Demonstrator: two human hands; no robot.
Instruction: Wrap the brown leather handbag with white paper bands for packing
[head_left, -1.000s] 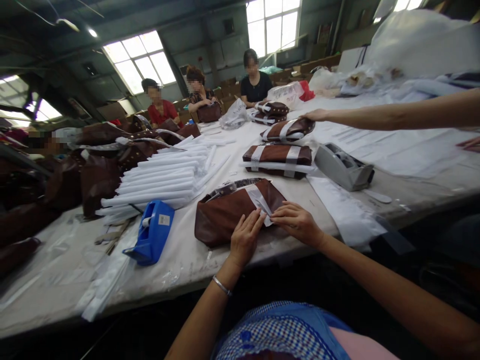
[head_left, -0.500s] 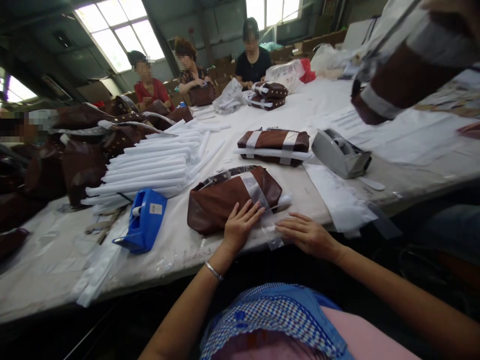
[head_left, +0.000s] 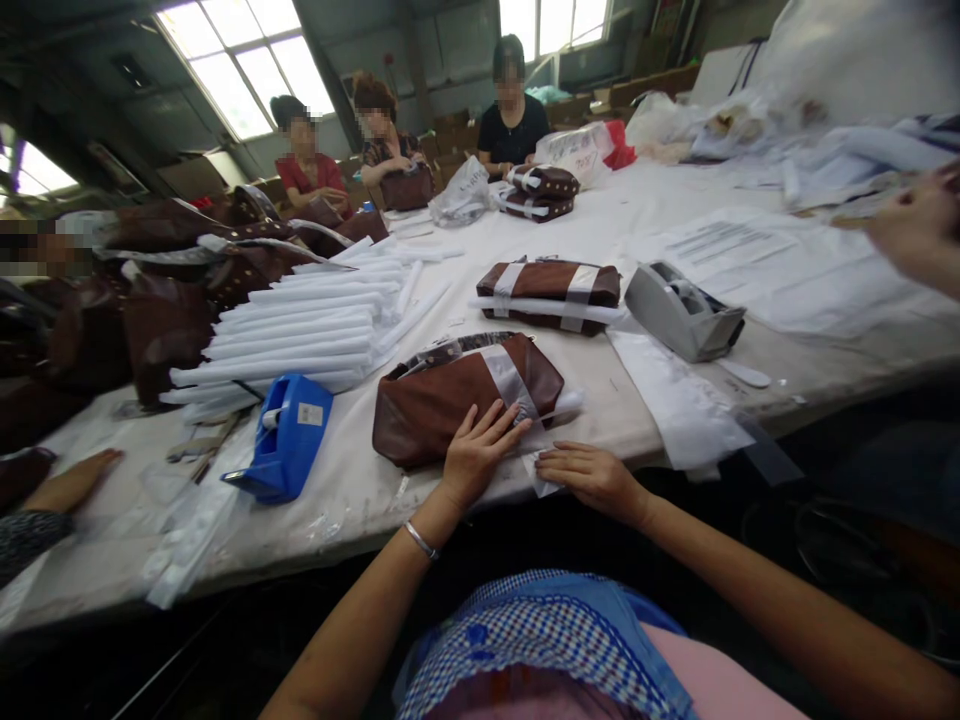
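A brown handbag [head_left: 439, 405] lies on the table in front of me, a silvery-white band wrapped around its right part. My left hand [head_left: 480, 455] rests on the bag's front lower edge beside that band, fingers stretched out and slightly spread. From under the bag's right end a white padded roll [head_left: 568, 402] sticks out. Close to the table edge, my right hand [head_left: 592, 480] has its fingers together at a folded piece of clear plastic film [head_left: 538, 472], which it appears to grip; the thumb is mostly hidden.
A blue tape dispenser [head_left: 291, 440] stands left, before stacked white rolls [head_left: 300, 330]. Behind my bag lies another banded bag [head_left: 544, 285], beside a grey tape dispenser [head_left: 686, 310]. Co-workers' hands show at left [head_left: 75, 480] and right [head_left: 919, 225]; more people sit across the table.
My right hand has moved slightly left onto the plastic film, which now looks folded up. The bag held at upper right has left the view. A co-worker's hand has appeared at left.
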